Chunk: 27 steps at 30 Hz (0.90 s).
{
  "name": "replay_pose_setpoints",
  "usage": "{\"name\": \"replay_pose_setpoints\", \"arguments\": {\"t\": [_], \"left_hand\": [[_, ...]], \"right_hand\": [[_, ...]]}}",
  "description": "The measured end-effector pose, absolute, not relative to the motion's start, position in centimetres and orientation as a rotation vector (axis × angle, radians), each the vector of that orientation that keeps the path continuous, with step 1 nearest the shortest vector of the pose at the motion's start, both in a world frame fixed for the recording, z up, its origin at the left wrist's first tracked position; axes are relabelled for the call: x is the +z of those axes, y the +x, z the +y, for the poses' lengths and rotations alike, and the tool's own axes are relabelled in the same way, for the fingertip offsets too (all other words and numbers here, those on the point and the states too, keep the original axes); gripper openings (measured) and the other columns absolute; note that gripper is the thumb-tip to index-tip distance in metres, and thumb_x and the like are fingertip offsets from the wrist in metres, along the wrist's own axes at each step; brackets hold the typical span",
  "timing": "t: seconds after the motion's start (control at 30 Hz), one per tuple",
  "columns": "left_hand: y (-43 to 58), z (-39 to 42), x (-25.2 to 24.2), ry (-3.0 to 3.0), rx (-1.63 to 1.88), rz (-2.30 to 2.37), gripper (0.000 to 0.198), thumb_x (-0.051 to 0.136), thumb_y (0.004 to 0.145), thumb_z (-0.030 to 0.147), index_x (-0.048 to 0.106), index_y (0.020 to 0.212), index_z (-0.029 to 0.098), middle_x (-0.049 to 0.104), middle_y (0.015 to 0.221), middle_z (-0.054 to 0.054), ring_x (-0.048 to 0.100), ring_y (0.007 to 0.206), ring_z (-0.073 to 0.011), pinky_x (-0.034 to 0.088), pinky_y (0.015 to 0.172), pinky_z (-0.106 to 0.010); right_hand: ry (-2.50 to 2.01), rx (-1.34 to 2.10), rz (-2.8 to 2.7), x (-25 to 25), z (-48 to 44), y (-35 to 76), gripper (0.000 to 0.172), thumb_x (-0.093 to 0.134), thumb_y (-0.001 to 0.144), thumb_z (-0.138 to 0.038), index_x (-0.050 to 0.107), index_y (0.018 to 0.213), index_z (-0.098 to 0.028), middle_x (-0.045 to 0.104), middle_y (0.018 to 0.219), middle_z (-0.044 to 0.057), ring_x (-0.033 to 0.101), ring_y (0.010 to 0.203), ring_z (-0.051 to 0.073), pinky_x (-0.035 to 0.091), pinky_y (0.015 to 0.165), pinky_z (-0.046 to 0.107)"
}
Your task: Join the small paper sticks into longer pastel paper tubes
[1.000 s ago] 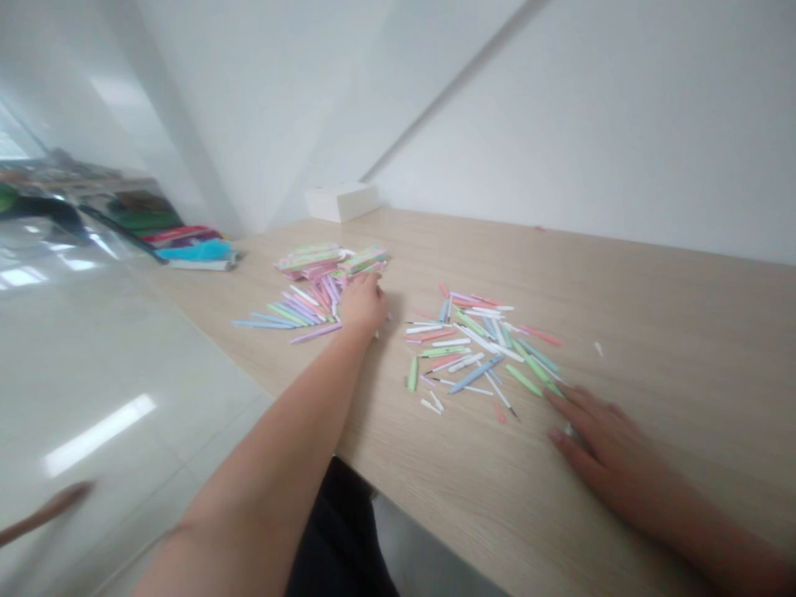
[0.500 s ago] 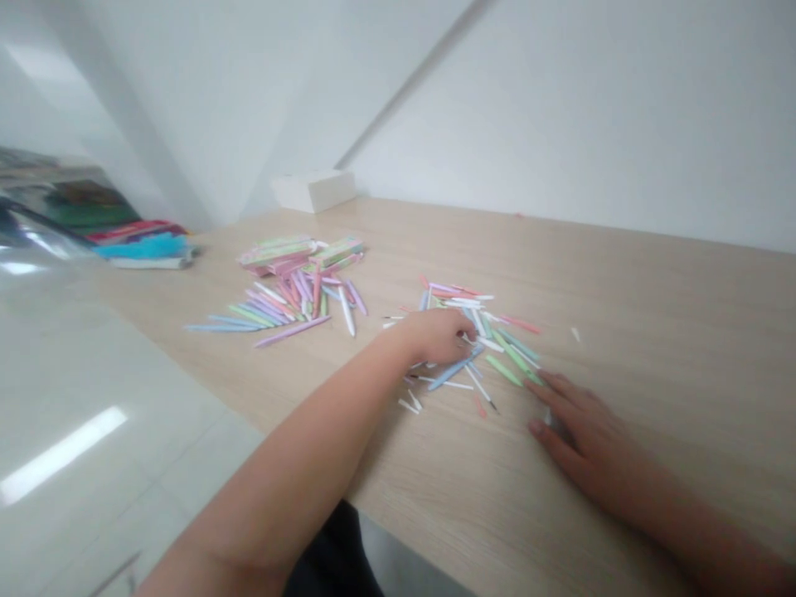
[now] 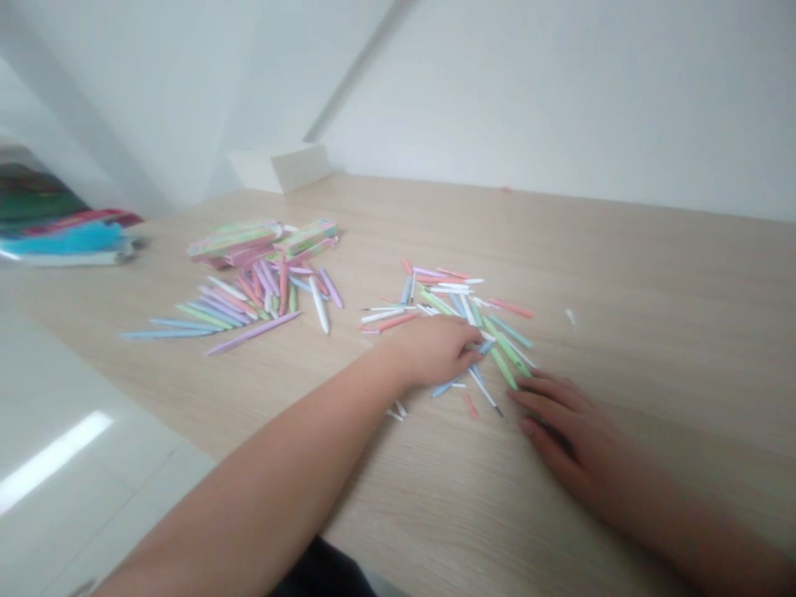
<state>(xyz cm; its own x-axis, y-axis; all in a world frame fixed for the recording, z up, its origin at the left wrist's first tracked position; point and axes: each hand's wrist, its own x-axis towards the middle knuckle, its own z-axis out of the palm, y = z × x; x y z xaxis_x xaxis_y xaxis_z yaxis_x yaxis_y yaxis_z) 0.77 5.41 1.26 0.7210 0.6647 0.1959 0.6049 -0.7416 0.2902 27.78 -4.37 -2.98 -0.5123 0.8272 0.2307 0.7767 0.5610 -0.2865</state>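
My left hand [image 3: 439,352] reaches into a loose pile of pen parts, its thumb and fingers pinched together at a blue barrel [image 3: 487,347]. Whether they grip that barrel or a smaller piece is hard to make out. To the right, my right hand [image 3: 569,427] lies low over the table with fingers stretched out, fingertips at the ends of green pen barrels [image 3: 507,356]. A white refill with a dark tip [image 3: 485,390] points toward me between the hands. An orange piece [image 3: 471,405] lies nearby. White and orange parts stick out behind my left wrist.
Pastel pens [image 3: 249,298] lie in a fanned heap on the left, in front of pink and green boxes [image 3: 249,240]. A white box [image 3: 283,168] stands by the wall. Blue and red items [image 3: 75,236] sit at the far left. One small white piece [image 3: 570,317] lies right of the pile.
The view has shifted, so the table things appear farther left. My left hand has moved slightly right and nearer within the pile, uncovering parts behind it. My right hand remains beside the green barrels.
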Motion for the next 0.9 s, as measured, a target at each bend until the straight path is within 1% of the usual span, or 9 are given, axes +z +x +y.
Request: {"name": "replay_pose_setpoints", "arguments": {"t": [0.1, 0.2, 0.27, 0.33, 0.4, 0.57, 0.7, 0.77, 0.9], "left_hand": [[0.5, 5.1, 1.4, 2.726, 0.417, 1.002, 0.038, 0.042, 0.101, 0.043, 0.067, 0.119, 0.022, 0.071, 0.107, -0.01, 0.065, 0.103, -0.0257, 0.05, 0.092, -0.04], [0.1, 4.8, 1.6, 2.718, 0.414, 0.977, 0.045, 0.055, 0.093, 0.05, 0.063, 0.126, 0.021, 0.069, 0.112, -0.01, 0.064, 0.108, -0.027, 0.05, 0.096, -0.041], [-0.1, 4.6, 1.6, 2.72, 0.42, 0.965, 0.049, 0.061, 0.089, 0.043, 0.06, 0.133, 0.023, 0.068, 0.116, -0.009, 0.063, 0.111, -0.0269, 0.049, 0.1, -0.042], [-0.2, 4.7, 1.5, 2.717, 0.412, 0.946, 0.051, 0.06, 0.087, 0.031, 0.057, 0.137, 0.025, 0.067, 0.119, -0.008, 0.063, 0.112, -0.0255, 0.049, 0.1, -0.041], [-0.2, 4.8, 1.4, 2.705, 0.4, 0.931, 0.053, 0.057, 0.086, 0.024, 0.056, 0.139, 0.026, 0.067, 0.12, -0.008, 0.063, 0.111, -0.0243, 0.05, 0.1, -0.039], [-0.3, 5.3, 1.2, 2.688, 0.405, 0.948, 0.049, 0.052, 0.089, 0.019, 0.058, 0.137, 0.025, 0.066, 0.123, -0.007, 0.063, 0.113, -0.0217, 0.05, 0.101, -0.036], [-0.4, 5.6, 1.1, 2.7, 0.443, 0.988, 0.044, 0.047, 0.092, 0.016, 0.062, 0.133, 0.025, 0.068, 0.126, -0.005, 0.062, 0.115, -0.0204, 0.049, 0.103, -0.035], [-0.5, 5.9, 1.1, 2.695, 0.438, 1.026, 0.044, 0.046, 0.092, 0.017, 0.062, 0.132, 0.025, 0.068, 0.128, -0.005, 0.062, 0.117, -0.0213, 0.049, 0.104, -0.036], [-1.2, 6.5, 1.0, 2.656, 0.424, 1.124, 0.042, 0.049, 0.09, 0.018, 0.063, 0.129, 0.024, 0.068, 0.127, -0.006, 0.062, 0.118, -0.0225, 0.049, 0.105, -0.036]], "right_hand": [[-1.296, 0.17, -2.471, -3.1, -4.3, 28.0, 0.037, 0.053, 0.099, -0.032, 0.063, 0.134, -0.028, 0.061, 0.141, 0.008, 0.051, 0.136, 0.031, 0.041, 0.115, 0.059], [-1.294, 0.157, -2.47, -3.2, -4.3, 28.2, 0.037, 0.053, 0.099, -0.031, 0.062, 0.135, -0.027, 0.061, 0.142, 0.009, 0.051, 0.136, 0.031, 0.042, 0.115, 0.057], [-1.297, 0.156, -2.46, -3.2, -4.3, 28.2, 0.036, 0.053, 0.099, -0.031, 0.062, 0.134, -0.027, 0.061, 0.141, 0.009, 0.052, 0.135, 0.03, 0.043, 0.114, 0.056], [-1.303, 0.145, -2.447, -3.1, -4.3, 28.2, 0.036, 0.052, 0.1, -0.03, 0.062, 0.134, -0.027, 0.061, 0.14, 0.009, 0.053, 0.134, 0.03, 0.044, 0.113, 0.056], [-1.321, 0.124, -2.43, -3.0, -4.2, 28.2, 0.035, 0.051, 0.1, -0.03, 0.062, 0.133, -0.026, 0.062, 0.139, 0.01, 0.054, 0.133, 0.03, 0.044, 0.113, 0.056], [-1.368, 0.11, -2.421, -3.0, -4.0, 28.4, 0.037, 0.053, 0.099, -0.034, 0.062, 0.133, -0.025, 0.061, 0.14, 0.011, 0.053, 0.134, 0.033, 0.044, 0.112, 0.059], [-1.355, 0.073, -2.437, -2.9, -4.3, 28.6, 0.036, 0.054, 0.099, -0.032, 0.061, 0.134, -0.027, 0.06, 0.142, 0.009, 0.044, 0.142, 0.035, 0.035, 0.116, 0.068], [-1.313, 0.064, -2.43, -2.5, -4.9, 28.4, 0.036, 0.054, 0.098, -0.03, 0.061, 0.134, -0.027, 0.061, 0.141, 0.009, 0.044, 0.142, 0.034, 0.037, 0.116, 0.063], [-1.275, 0.117, -2.461, -0.5, -5.8, 27.2, 0.034, 0.054, 0.098, -0.026, 0.063, 0.131, -0.027, 0.065, 0.131, 0.01, 0.058, 0.126, 0.028, 0.051, 0.106, 0.049]]}}
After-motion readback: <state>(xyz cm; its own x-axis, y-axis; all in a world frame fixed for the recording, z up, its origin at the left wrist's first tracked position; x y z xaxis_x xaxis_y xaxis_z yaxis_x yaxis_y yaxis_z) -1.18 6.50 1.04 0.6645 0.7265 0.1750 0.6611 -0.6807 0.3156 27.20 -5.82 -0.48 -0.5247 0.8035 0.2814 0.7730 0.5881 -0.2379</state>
